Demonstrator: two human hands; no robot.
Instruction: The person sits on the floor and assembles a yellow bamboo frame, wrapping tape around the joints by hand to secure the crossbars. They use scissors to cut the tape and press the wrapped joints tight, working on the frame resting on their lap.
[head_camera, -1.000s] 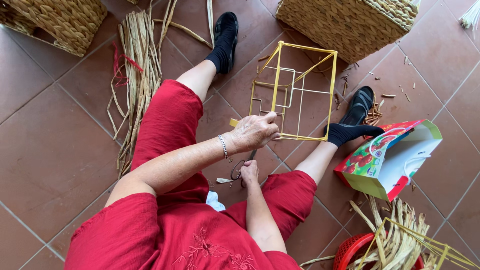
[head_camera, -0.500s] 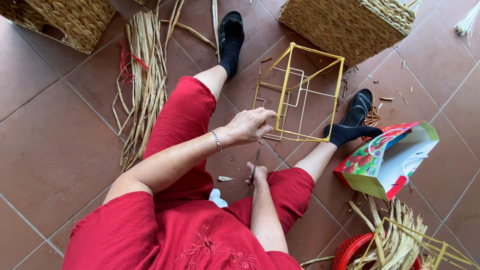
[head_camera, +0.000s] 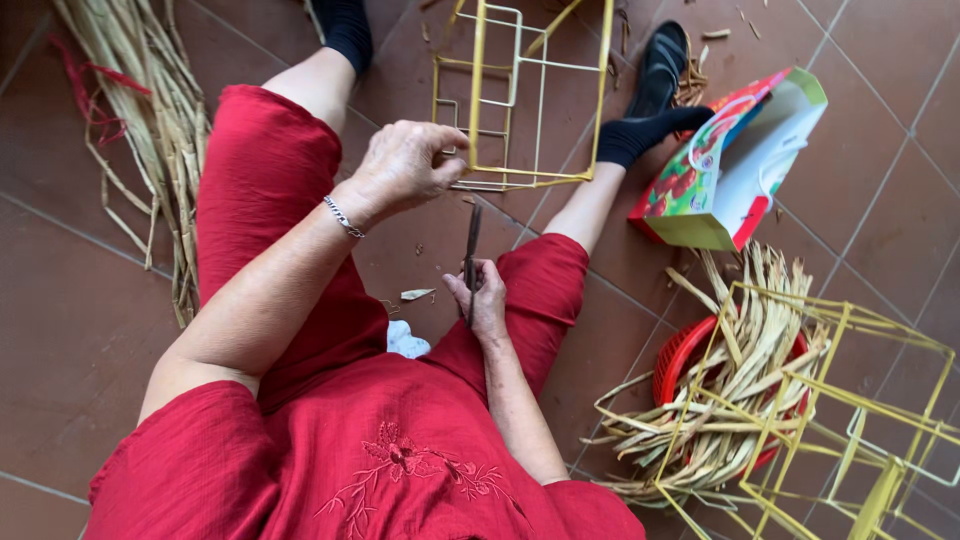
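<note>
Wire frame: a yellow wire frame (head_camera: 520, 95) lies on the tiled floor (head_camera: 70, 290) between the person's spread legs, its near bottom edge right at the left hand's fingertips.
Left grip: the left hand (head_camera: 405, 165) is curled closed, fingers pinched narrowly on the frame's near bottom rail or on something thin at it; which of the two cannot be told.
Right grip: the right hand (head_camera: 485, 305) sits nearer the body than the left grip, fist closed around a thin dark tool (head_camera: 472, 255) that points up toward the frame; whether it is scissors or a blade cannot be told.
Gap between grips: a short strip of bare tile, with the tool's tip just short of the frame's rail.
Edges by the grips: red trouser legs (head_camera: 270, 200) wall in both sides; a socked foot in a black shoe (head_camera: 660, 75) lies beyond the frame's right edge.
Scraps: a small pale leaf bit (head_camera: 415, 294) on the tile just left of the right hand.
Open room: bare tile far left of the left grip.
Left side: a bundle of dried straw (head_camera: 150, 120) with red ties.
Right side: a colourful paper bag (head_camera: 740, 160); nearer, a red basket (head_camera: 700, 350) of straw under a second yellow frame (head_camera: 850, 400).
</note>
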